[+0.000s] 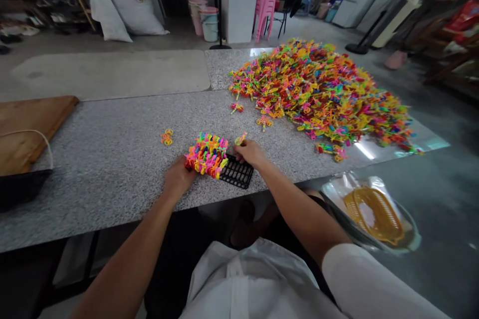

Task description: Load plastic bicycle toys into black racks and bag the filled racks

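Your left hand (pixel 178 178) steadies the black grid tray (pixel 236 172) at nine o'clock; your right hand (pixel 250 152), pinching a yellow plastic piece (pixel 240 138), should seat it upright in an empty slot.

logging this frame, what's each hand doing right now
Left hand: resting against the black tray, grip hidden, cannot tell.
Right hand: closed on a small coloured piece.

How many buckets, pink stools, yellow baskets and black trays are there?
Buckets: 2
Pink stool: 1
Yellow basket: 1
Black tray, partly filled with colourful plastic pieces, left hand at its edge, right hand holding one piece: 1
Total: 5
The big pile holds too many pieces to count.
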The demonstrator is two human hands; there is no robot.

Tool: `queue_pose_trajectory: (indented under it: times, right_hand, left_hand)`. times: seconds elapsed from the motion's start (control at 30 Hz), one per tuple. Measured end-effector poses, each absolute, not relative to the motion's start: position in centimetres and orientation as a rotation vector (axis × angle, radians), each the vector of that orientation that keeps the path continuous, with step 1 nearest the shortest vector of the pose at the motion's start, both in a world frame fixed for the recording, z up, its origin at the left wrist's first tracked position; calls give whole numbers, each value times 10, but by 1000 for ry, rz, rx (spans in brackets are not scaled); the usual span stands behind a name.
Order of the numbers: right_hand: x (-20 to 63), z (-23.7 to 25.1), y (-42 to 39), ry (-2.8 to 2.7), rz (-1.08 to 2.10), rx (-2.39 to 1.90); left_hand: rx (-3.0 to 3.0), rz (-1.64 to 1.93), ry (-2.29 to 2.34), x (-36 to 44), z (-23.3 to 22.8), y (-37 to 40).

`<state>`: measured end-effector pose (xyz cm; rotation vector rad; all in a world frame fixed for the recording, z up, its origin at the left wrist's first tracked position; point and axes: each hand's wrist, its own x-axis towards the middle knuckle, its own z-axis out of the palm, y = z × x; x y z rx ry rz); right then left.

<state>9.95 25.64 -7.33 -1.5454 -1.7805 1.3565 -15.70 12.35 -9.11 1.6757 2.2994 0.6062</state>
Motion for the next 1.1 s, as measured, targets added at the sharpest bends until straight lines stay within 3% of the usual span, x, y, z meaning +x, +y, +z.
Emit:
queue_pose_trajectory:
  times: [0.1,0.33,0.47,0.9,1.0,1.1]
  right_hand:
    - [104,-74,235,-1824,1469,-1370]
    - [97,-71,229,-2234,950,-1327]
    - [97,-76,227,-2317,821,-1385]
    - [105,-78,244,-2353,981,-1192]
    - [105,-78,242,-2362,923,-1198]
    - [104,-79,239,-2351,903,-1209]
  left_hand:
    - [1698,599,2288,-158,-91,124]
    - [1721,542,2307,-159,-87,123]
    - [1746,551,2312,-159,-89,123]
    - [1657,582,2301,-158,-88,124]
    - [1520,716,2255,-158,-83,120]
    - [1386,1070,2320,-150,-64,112]
